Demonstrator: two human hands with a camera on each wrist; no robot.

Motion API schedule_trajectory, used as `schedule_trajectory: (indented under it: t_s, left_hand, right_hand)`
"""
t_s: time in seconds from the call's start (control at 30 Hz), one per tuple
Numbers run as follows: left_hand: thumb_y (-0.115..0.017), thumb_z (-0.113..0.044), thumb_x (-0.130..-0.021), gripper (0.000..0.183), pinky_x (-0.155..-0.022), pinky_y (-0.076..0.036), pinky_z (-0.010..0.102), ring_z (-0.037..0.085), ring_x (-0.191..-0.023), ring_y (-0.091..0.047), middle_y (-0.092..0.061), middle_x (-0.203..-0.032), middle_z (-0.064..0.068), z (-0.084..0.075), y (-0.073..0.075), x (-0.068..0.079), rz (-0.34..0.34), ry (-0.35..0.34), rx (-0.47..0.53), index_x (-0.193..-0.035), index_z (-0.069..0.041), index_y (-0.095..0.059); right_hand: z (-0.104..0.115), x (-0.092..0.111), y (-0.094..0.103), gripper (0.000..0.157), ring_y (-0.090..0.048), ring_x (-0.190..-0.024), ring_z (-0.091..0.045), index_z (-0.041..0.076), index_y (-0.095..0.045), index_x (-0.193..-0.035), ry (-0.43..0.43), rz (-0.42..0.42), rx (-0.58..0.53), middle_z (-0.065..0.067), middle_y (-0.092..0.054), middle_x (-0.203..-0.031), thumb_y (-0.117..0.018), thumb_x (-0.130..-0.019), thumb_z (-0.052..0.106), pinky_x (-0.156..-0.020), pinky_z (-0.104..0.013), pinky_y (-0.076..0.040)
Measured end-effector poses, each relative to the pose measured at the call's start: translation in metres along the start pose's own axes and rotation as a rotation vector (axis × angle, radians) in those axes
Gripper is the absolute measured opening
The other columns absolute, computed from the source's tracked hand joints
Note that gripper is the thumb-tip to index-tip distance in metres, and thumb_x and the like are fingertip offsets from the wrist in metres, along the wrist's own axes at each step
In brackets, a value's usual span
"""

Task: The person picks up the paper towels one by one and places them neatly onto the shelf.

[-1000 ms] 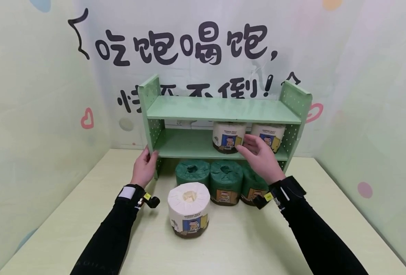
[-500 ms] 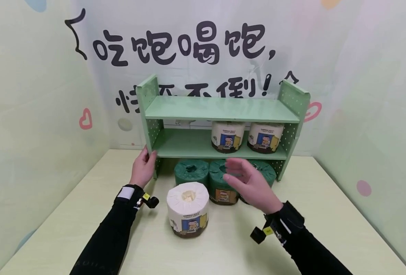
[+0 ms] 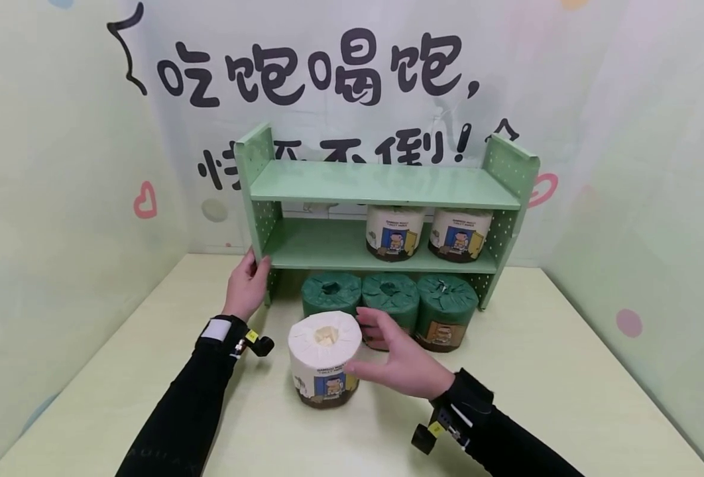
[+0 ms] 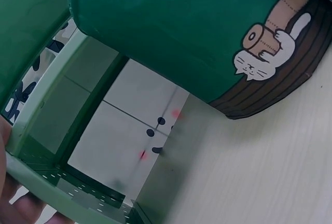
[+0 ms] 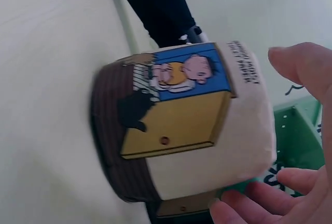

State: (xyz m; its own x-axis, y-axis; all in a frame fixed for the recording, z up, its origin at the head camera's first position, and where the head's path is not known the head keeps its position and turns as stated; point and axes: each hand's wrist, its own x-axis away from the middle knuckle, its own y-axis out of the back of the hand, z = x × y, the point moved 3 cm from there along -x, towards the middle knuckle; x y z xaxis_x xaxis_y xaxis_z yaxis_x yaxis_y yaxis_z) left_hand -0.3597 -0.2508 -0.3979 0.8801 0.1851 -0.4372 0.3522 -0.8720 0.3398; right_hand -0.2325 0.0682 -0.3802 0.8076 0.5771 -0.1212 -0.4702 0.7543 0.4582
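A white-wrapped toilet roll (image 3: 325, 361) stands upright on the table in front of the shelf. My right hand (image 3: 396, 361) is at its right side, thumb and fingers spread apart around that side; the right wrist view shows the roll (image 5: 197, 125) between thumb and fingers. My left hand (image 3: 247, 288) grips the left side panel of the green shelf (image 3: 382, 184), its fingers behind the panel in the left wrist view. Two more white rolls (image 3: 395, 233) sit on the middle board, at the right. Three green-wrapped rolls (image 3: 447, 311) stand in a row under that board.
The pale table (image 3: 507, 411) runs back to a printed backdrop (image 3: 77, 165) behind and beside the shelf. The shelf's upper board (image 3: 388, 184) roofs the middle level. The green rolls stand close behind the front white roll.
My right hand has left the roll on the middle board and come down, forward and left to the front white roll. My left hand has kept its place on the shelf.
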Motion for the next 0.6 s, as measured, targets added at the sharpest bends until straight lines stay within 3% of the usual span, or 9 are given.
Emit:
schedule_trajectory:
  t_s: [0.27, 0.6]
  left_hand:
    - [-0.045, -0.038, -0.107, 0.045, -0.058, -0.044, 0.033, 0.022, -0.075, -0.05, -0.06, -0.096, 0.012, -0.002, 0.002, -0.002, 0.001, 0.001, -0.011, -0.15, -0.023, -0.043]
    - [-0.044, -0.037, -0.107, 0.047, -0.06, -0.045, 0.033, 0.023, -0.076, -0.051, -0.062, -0.107, 0.016, -0.002, 0.0, -0.001, 0.009, -0.007, 0.003, -0.152, -0.024, -0.039]
  right_hand:
    - [-0.015, -0.005, -0.014, 0.107, -0.041, -0.126, -0.019, 0.016, -0.011, -0.157, -0.012, 0.031, 0.044, -0.007, -0.027, -0.151, -0.081, -0.082, 0.045, -0.104, -0.048, -0.039]
    - [-0.023, -0.005, -0.026, 0.108, -0.035, -0.126, -0.019, 0.021, -0.021, -0.154, -0.034, -0.018, 0.045, -0.004, -0.029, -0.141, -0.088, -0.073, 0.045, -0.103, -0.055, -0.035]
